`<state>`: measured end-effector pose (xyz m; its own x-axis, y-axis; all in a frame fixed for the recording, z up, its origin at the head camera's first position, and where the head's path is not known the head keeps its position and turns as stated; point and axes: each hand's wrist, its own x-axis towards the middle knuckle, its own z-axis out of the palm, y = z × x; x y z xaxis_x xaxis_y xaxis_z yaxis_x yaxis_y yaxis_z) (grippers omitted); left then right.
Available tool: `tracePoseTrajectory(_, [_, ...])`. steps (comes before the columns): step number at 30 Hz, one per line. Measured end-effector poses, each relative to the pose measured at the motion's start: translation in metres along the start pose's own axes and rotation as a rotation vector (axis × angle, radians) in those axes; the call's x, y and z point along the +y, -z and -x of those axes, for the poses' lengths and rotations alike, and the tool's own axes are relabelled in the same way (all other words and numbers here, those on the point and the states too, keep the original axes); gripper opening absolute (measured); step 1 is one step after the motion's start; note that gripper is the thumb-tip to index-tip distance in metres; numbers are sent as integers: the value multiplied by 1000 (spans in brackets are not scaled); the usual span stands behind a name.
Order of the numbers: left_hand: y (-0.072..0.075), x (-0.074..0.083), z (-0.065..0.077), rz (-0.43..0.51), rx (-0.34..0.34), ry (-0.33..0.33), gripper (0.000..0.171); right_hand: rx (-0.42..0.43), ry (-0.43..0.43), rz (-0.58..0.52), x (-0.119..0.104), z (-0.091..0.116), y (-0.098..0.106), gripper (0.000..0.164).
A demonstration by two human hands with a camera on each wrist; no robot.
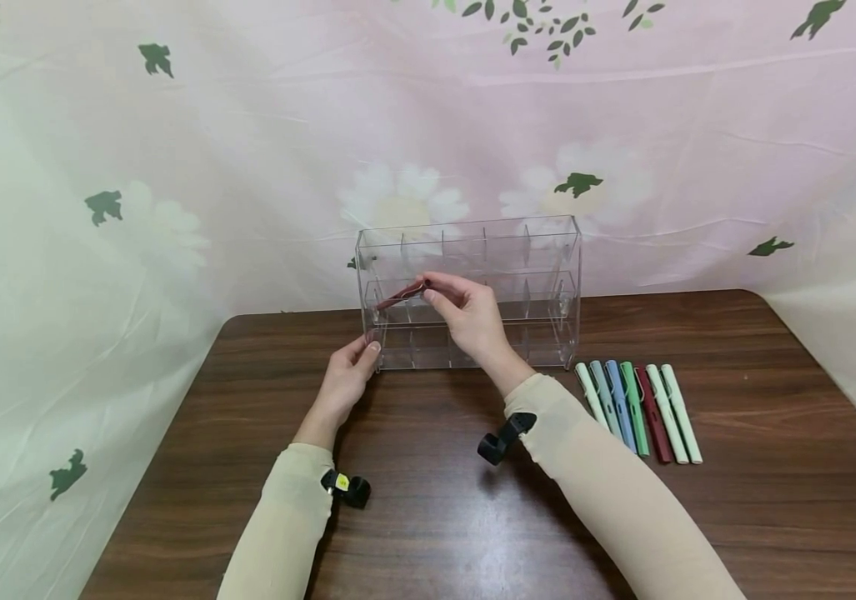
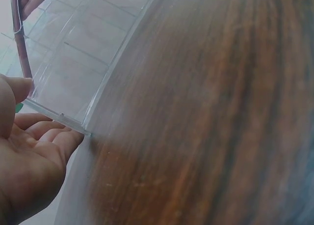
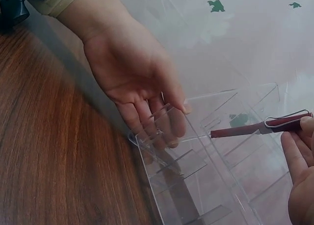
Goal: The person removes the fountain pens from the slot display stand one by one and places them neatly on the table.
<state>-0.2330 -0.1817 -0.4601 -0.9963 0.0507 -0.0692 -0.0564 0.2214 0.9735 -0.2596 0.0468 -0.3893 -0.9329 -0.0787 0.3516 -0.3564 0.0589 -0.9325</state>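
Observation:
A clear plastic organizer (image 1: 465, 360) with tiers of divided compartments stands upright at the back of the table. My left hand (image 1: 347, 379) grips its lower left edge, with the thumb at the front and the fingers bent around the side. Between thumb and fingers, my right hand (image 1: 473, 321) pinches a dark red pen (image 1: 400, 296) by its clip end. The pen slants down to the left, its far end by the leftmost compartment of the middle tier. In the right wrist view the pen (image 3: 240, 131) shows a wire clip; whether its tip is inside the compartment I cannot tell.
Right of the organizer, several pens lie side by side on the brown wooden table (image 1: 428, 533): pale green, blue, a green pen (image 1: 633, 408) and another dark red one (image 1: 653, 417). A floral cloth (image 1: 285, 167) hangs right behind the organizer.

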Motion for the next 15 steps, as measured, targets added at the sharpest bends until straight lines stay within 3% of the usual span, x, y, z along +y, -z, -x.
tracePoseTrajectory(9, [0, 1, 0, -12, -1, 7, 56, 27, 77, -76, -5, 2, 8, 29])
tracePoseTrajectory(15, [1, 0, 0, -8, -2, 14, 57, 38, 116, -55, -15, 5, 15, 28])
